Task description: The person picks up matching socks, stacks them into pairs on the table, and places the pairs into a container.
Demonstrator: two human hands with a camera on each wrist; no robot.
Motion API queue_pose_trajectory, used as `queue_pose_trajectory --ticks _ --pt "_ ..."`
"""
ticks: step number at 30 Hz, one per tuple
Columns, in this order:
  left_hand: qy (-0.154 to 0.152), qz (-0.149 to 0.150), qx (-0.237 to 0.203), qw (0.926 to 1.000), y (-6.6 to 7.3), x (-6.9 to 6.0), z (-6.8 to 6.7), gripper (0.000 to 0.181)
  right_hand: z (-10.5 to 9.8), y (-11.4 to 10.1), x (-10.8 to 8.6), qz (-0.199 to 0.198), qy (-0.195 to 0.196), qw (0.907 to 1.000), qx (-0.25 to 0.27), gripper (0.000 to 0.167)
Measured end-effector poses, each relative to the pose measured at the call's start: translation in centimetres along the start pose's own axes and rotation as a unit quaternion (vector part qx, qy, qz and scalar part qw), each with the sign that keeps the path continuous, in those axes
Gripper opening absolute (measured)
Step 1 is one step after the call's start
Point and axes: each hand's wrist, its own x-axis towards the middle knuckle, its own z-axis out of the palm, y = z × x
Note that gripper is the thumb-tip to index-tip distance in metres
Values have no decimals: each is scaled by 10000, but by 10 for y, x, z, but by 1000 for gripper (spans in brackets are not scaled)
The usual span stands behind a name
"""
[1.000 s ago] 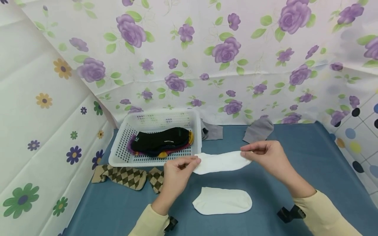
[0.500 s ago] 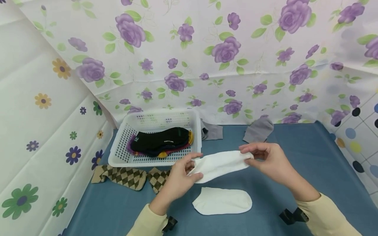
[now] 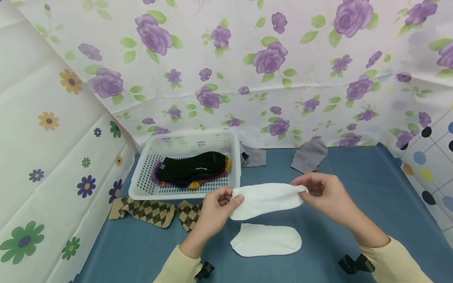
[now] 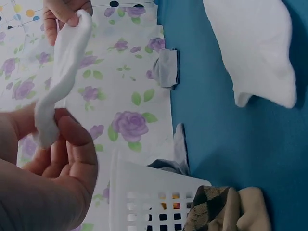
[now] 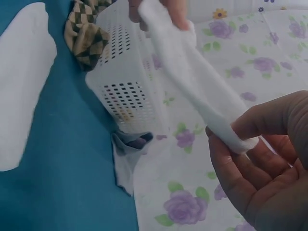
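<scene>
A white ankle sock (image 3: pixel 267 200) is stretched sideways between both hands, above the table. My left hand (image 3: pixel 216 210) pinches its cuff end between thumb and fingers. At the toe end, my right hand (image 3: pixel 323 194) pinches the fabric, which bunches a little at the fingertips. The right wrist view shows that toe of the held sock (image 5: pixel 207 91) between thumb and fingers. Below the hands a second white sock (image 3: pixel 267 239) lies flat on the table, its toe pointing right.
A white plastic basket (image 3: pixel 238 165) holds folded socks, a black one (image 3: pixel 192 166) on top. Brown argyle socks (image 3: pixel 152 213) lie in front of it. Two grey socks (image 3: pixel 255 156) (image 3: pixel 309 155) lie at the back of the blue table (image 3: pixel 368 188), by the floral backdrop.
The left hand opened its fingers at the cuff, then closed them on it again. The sock tilted and levelled out, slightly lower than before. The right hand moved slightly right and down.
</scene>
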Motion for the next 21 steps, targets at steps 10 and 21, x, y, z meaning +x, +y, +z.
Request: queue_pose_trajectory --ticks 10,21 --pt "-235 -456 287 9983 -48 -8 17 19 12 33 -28 954 -740 9924 216 32" --pt "-533 -945 1421 9839 -98 -14 23 17 44 81 -48 1640 -1178 9764 760 38"
